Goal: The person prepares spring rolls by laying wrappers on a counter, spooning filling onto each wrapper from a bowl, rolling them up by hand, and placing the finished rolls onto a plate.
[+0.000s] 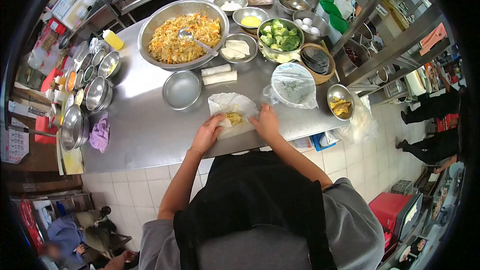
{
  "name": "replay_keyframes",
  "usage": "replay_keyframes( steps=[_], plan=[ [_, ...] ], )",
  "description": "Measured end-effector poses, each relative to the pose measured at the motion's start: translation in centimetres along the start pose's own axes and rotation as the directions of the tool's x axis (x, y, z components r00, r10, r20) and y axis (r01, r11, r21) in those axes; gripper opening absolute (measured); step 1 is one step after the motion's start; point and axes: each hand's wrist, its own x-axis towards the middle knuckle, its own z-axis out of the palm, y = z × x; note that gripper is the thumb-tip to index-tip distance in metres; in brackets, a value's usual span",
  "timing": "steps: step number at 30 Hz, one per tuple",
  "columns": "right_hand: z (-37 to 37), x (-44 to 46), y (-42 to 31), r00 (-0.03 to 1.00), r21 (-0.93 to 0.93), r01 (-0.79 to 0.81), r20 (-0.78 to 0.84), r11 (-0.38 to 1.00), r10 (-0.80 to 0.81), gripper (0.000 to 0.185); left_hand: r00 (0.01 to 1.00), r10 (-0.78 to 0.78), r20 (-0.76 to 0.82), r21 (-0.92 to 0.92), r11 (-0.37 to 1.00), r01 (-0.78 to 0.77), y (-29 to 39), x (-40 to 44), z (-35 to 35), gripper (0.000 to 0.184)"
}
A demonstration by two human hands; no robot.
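Observation:
A thin white spring roll wrapper (226, 101) lies on the steel table in front of me, with a small heap of shredded vegetable filling (234, 117) on it. My left hand (207, 132) has its fingers closed on the wrapper's left edge, beside the filling. At the right edge, my right hand (266, 120) grips the wrapper with bent fingers. Just beyond lie two rolled spring rolls (220, 78), side by side. A metal bowl of clear liquid (181, 90) stands to their left. The fingertips are partly hidden by the wrapper.
A large colander (145, 35) of cooked filling, with a ladle (197, 42), stands at the back. Bowls of broccoli (280, 35), eggs (306, 26) and white sheets (235, 50) crowd the back right. A plastic-covered bowl (293, 85) is near my right hand. Stacked bowls (97, 92) line the left.

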Motion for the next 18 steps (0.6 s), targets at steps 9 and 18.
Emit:
replay_keyframes(
  steps=[9, 18],
  plan=[
    [-0.3, 0.7, -0.6, 0.998, -0.009, 0.052, 0.037, 0.999, -0.052, 0.056, 0.994, -0.089, 0.056, -0.164, 0.982, 0.097, 1.2, 0.5, -0.6, 0.047],
    [1.0, 1.3, -0.5, 1.0, 0.016, 0.011, -0.01, 1.0, -0.011, 0.055, 0.994, -0.105, 0.013, -0.19, 0.976, 0.106, 1.2, 0.0, 0.0, 0.046]
  ],
)
